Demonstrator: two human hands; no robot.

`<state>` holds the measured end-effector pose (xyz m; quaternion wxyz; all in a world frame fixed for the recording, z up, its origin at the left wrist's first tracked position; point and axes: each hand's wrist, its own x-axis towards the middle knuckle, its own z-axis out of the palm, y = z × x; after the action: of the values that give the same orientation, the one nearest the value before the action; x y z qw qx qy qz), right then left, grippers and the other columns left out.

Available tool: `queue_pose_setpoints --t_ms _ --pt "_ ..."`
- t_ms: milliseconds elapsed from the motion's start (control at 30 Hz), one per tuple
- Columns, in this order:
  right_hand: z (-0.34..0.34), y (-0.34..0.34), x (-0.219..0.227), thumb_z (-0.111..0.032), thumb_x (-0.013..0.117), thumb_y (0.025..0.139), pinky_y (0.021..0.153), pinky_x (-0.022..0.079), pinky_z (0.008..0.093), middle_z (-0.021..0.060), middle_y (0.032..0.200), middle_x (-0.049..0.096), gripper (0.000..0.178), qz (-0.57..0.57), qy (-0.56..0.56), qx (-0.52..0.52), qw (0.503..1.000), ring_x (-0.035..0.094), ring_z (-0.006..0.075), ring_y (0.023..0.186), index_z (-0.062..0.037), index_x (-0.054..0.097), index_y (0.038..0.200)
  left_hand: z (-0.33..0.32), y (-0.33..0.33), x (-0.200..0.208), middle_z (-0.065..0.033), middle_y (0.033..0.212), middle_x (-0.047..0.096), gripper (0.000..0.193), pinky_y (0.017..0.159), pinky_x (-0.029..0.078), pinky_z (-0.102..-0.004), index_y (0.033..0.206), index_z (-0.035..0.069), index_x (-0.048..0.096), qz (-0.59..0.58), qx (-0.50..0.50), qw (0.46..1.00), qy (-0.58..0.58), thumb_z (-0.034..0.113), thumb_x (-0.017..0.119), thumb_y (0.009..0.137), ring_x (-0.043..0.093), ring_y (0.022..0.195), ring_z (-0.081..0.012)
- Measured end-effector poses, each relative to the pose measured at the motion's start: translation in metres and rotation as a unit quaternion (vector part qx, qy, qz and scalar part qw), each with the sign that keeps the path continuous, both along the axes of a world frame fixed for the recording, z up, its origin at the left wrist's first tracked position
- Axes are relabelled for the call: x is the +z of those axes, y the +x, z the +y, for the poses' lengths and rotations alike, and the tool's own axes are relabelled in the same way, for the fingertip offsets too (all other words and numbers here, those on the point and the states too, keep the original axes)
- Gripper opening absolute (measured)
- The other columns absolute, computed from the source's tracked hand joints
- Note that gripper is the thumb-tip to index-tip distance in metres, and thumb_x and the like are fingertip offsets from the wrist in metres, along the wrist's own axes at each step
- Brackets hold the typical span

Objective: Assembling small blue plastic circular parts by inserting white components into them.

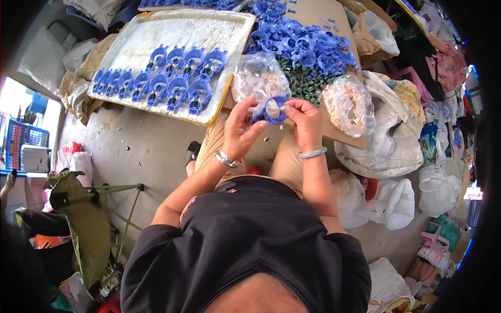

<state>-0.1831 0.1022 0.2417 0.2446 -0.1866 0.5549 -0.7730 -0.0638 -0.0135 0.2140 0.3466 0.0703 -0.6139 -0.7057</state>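
A blue ring-shaped plastic part (276,104) is held over my lap, just in front of the table edge. My right hand (307,123) pinches its right side between thumb and fingers. My left hand (241,131) is open beside its left end, thumb and fingers spread; whether they touch the part I cannot tell. Beyond the hands lies a clear plastic bag (259,78) with small pale pieces. To its right are a heap of small dark green pieces (302,83) and a second bag of pale pieces (348,107). A large pile of blue plastic parts (300,41) lies behind them.
A white foam board (125,49) with a yellow edge stands at the left, bearing rows of similar blue parts (176,89). White sacks (383,148) lie right of the table. A green folding chair (78,224) stands at lower left.
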Motion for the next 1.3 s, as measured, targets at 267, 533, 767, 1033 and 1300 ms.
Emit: queue_pose_setpoints --t_ms 267,533,767,1033,1300 --pt "-0.026 0.016 -0.047 -0.001 0.06 0.074 0.067 0.044 0.0221 0.004 0.08 0.06 0.005 0.087 0.04 -0.066 0.993 0.054 0.009 0.073 -0.0003 0.06 0.079 0.017 -0.024 -0.034 -0.0091 0.096 0.058 0.025 0.073 0.048 -0.0383 0.102 0.002 0.05 -0.036 -0.161 0.782 0.6 0.022 0.041 0.089 0.057 0.082 -0.0222" --pt "-0.022 -0.006 -0.038 0.001 0.061 0.071 0.066 0.045 0.0269 0.0097 0.081 0.058 0.008 0.348 0.074 -0.146 0.923 0.056 0.0185 0.074 -0.0006 0.058 0.078 -0.003 -0.015 -0.018 -0.0141 0.101 0.056 0.029 0.073 0.048 -0.0376 0.107 0.009 0.051 -0.075 -0.373 0.74 0.555 0.028 0.048 0.086 0.057 0.083 -0.0279" --pt "-0.014 0.005 -0.02 0.001 0.063 0.072 0.069 0.044 0.0268 0.0105 0.1 0.051 0.01 0.292 0.025 -0.122 0.948 0.051 0.0194 0.087 -0.0025 0.061 0.081 -0.004 -0.018 -0.021 -0.0126 0.106 0.053 0.042 0.072 0.047 -0.0354 0.119 0.011 0.044 0.003 -0.346 0.765 0.543 0.025 0.057 0.081 0.055 0.086 -0.025" --pt "-0.016 0.019 -0.005 -0.005 0.07 0.06 0.083 0.036 0.0382 0.0079 0.092 0.055 0.016 0.503 0.128 -0.131 0.845 0.045 0.0286 0.098 -0.0105 0.063 0.073 -0.002 -0.017 -0.015 -0.0052 0.11 0.051 0.045 0.075 0.047 -0.0357 0.122 0.012 0.04 0.05 -0.334 0.784 0.52 0.023 0.057 0.082 0.052 0.094 -0.0191" --pt "-0.017 0.023 -0.002 -0.004 0.07 0.06 0.084 0.036 0.0378 0.0069 0.089 0.055 0.017 0.536 0.131 -0.123 0.825 0.047 0.0278 0.096 -0.0105 0.063 0.074 -0.002 -0.013 -0.014 -0.0048 0.111 0.051 0.042 0.076 0.047 -0.0371 0.123 0.012 0.041 0.046 -0.334 0.786 0.518 0.02 0.054 0.083 0.052 0.097 -0.0186"
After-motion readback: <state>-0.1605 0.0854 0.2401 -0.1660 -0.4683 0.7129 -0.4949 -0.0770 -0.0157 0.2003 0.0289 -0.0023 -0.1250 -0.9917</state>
